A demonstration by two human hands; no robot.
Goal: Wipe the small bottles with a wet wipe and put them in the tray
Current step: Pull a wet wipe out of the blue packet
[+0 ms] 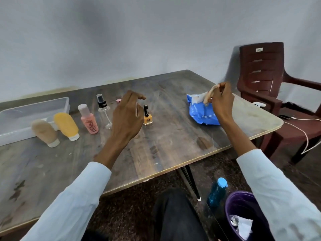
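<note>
Several small bottles stand in a row on the table: a beige tube, a yellow tube, a pink bottle, a clear spray bottle and a yellow nail polish bottle. A clear plastic tray lies at the far left. My left hand hovers over the row with loosely curled fingers, holding nothing. My right hand pinches the peel-off flap of the blue wet wipe pack, with a wipe showing at the opening.
A small pink item peeks out behind my left hand. A brown plastic chair stands beyond the table's right corner with a white cable. On the floor are a blue water bottle and a purple bin.
</note>
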